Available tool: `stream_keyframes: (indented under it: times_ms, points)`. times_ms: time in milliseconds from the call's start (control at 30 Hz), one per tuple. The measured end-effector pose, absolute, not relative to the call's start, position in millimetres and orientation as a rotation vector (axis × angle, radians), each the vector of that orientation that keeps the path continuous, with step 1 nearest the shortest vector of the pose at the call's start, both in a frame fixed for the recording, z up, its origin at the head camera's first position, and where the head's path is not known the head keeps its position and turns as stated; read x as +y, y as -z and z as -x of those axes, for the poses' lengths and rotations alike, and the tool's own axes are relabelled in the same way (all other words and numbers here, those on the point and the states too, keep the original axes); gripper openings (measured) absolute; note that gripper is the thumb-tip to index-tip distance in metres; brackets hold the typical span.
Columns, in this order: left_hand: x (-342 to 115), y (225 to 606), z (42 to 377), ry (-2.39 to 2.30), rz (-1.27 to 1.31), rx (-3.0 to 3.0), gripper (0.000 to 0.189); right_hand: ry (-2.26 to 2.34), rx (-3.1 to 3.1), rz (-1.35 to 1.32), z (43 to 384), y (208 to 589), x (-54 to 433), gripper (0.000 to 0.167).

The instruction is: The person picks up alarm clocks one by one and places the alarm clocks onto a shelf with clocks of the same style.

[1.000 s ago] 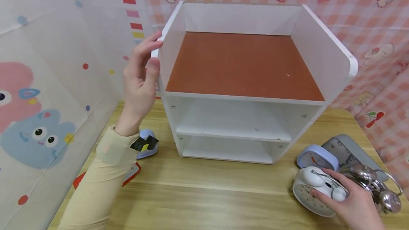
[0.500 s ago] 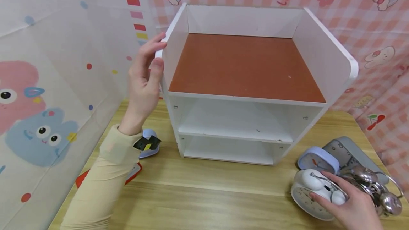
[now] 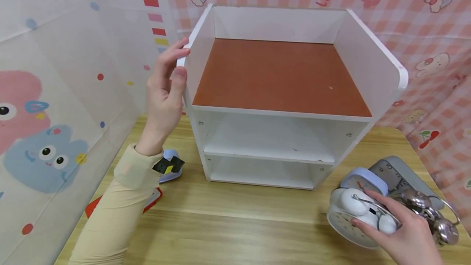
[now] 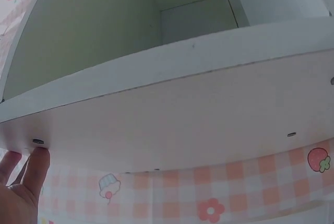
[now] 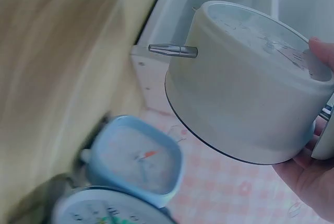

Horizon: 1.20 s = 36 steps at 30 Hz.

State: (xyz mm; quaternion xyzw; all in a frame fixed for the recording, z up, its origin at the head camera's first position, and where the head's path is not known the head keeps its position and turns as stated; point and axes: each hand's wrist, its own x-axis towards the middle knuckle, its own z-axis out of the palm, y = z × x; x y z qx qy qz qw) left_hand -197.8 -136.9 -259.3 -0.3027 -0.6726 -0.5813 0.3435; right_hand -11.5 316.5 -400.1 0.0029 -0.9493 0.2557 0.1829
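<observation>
A white shelf unit (image 3: 283,23) with a brown top board and two open compartments stands on the wooden table (image 3: 235,232). My left hand (image 3: 165,93) rests with straight fingers on the unit's left side panel (image 4: 172,114); its fingertips (image 4: 34,169) touch the panel's edge. At the front right, my right hand (image 3: 399,232) grips a white twin-bell alarm clock (image 3: 355,220) by its top. The clock (image 5: 245,83) is lifted off the table and tilted.
A light blue square clock (image 3: 362,179), a grey clock (image 3: 399,173) and a chrome twin-bell clock (image 3: 434,216) lie at the right. A small blue object (image 3: 171,171) and a red card (image 3: 121,203) sit behind my left forearm. Patterned curtains close in on the left and back.
My right hand has lifted the white alarm clock slightly and shifted it left. My left hand stays on the shelf's side panel.
</observation>
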Motion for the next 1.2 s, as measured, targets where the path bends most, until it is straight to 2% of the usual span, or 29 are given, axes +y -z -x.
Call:
stream_keyframes:
  times_ms: [300,567,967,1200]
  points:
    - [-137,259,198,1.5,0.793,-1.747,0.05,-0.753,-2.604,-0.131,13,373,302,0.078]
    - [-137,259,197,1.503,0.79,-1.755,0.053,-0.822,-2.454,-0.369,18,340,281,0.085]
    - [-137,258,196,1.489,0.782,-1.774,0.045,-0.823,-2.386,-0.621,34,285,256,0.084]
    - [-136,258,197,1.499,0.788,-1.751,0.048,-0.831,-2.394,-0.693,47,258,248,0.086]
